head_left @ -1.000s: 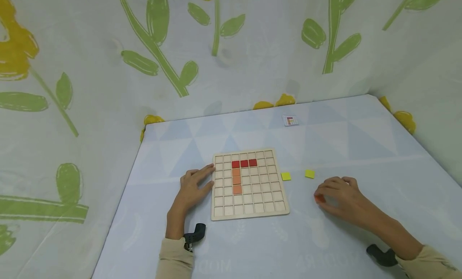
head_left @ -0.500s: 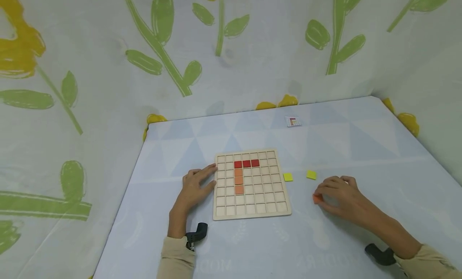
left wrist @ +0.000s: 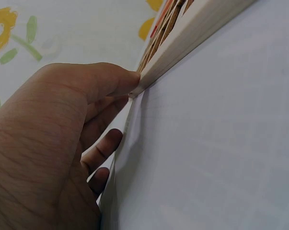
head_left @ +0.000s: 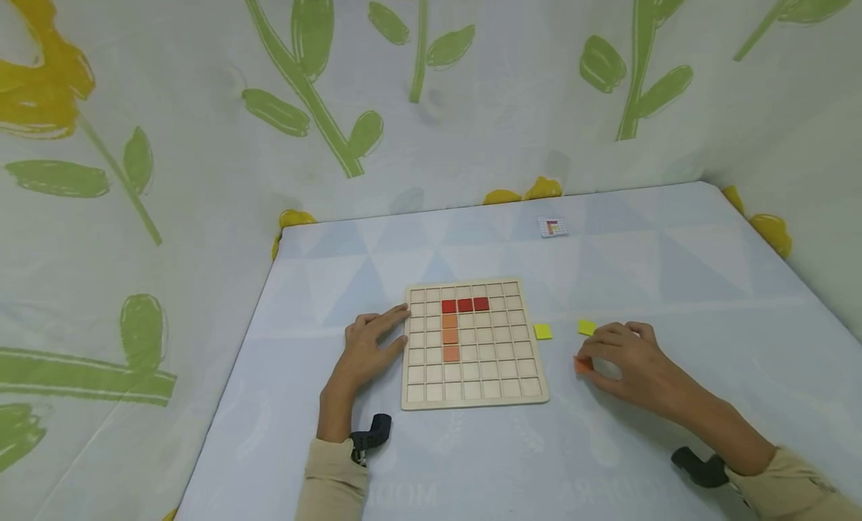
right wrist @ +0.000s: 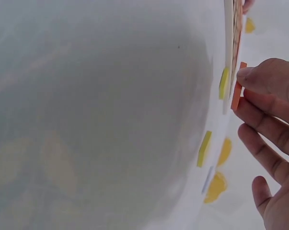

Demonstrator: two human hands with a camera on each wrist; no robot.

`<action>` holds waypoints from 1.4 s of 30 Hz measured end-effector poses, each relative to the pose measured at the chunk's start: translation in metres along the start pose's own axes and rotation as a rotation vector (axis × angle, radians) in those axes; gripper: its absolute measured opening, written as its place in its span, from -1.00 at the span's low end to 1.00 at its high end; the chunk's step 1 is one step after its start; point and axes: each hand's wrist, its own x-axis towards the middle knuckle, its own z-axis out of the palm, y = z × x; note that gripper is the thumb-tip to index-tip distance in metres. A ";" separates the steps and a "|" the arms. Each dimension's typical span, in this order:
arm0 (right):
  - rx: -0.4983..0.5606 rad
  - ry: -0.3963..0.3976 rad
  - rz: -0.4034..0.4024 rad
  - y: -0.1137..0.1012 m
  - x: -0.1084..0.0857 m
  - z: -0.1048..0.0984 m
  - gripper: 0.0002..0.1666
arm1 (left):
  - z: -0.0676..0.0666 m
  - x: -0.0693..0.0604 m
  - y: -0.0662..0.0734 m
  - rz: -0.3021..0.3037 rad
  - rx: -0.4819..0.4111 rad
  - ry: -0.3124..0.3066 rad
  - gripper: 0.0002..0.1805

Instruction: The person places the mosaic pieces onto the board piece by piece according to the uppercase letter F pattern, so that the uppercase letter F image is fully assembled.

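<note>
A square wooden grid board [head_left: 493,369] lies flat on the table. In it sit a row of red tiles [head_left: 465,305] and, below the row's left end, a column of orange tiles [head_left: 450,337]. My left hand [head_left: 364,356] rests at the board's left edge, with its thumb and fingertips touching the side. To the right of the board, my right hand [head_left: 636,367] pinches a loose orange tile [right wrist: 238,88] between thumb and fingers. In the right wrist view the tile appears raised off the table. The hand partly covers it in the head view.
One yellow tile [head_left: 542,331] lies by the board's right edge. Another yellow tile [head_left: 586,327] lies farther right, close to my right hand's fingers. A small pattern card [head_left: 553,227] is near the table's far edge. Flower-printed cloth [head_left: 222,132] hangs behind and beside the table.
My right hand has shifted slightly left towards the board with the orange tile in its fingers. My left hand stays at the board's edge. The whole head view has drifted a little.
</note>
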 end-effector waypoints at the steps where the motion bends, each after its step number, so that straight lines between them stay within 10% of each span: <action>1: 0.003 0.003 -0.007 -0.001 0.001 0.000 -0.56 | 0.000 0.000 0.000 0.003 0.003 0.000 -0.46; 42: 0.090 -0.054 -0.099 -0.035 0.055 0.026 -0.70 | 0.002 0.000 -0.002 0.003 0.017 0.012 -0.47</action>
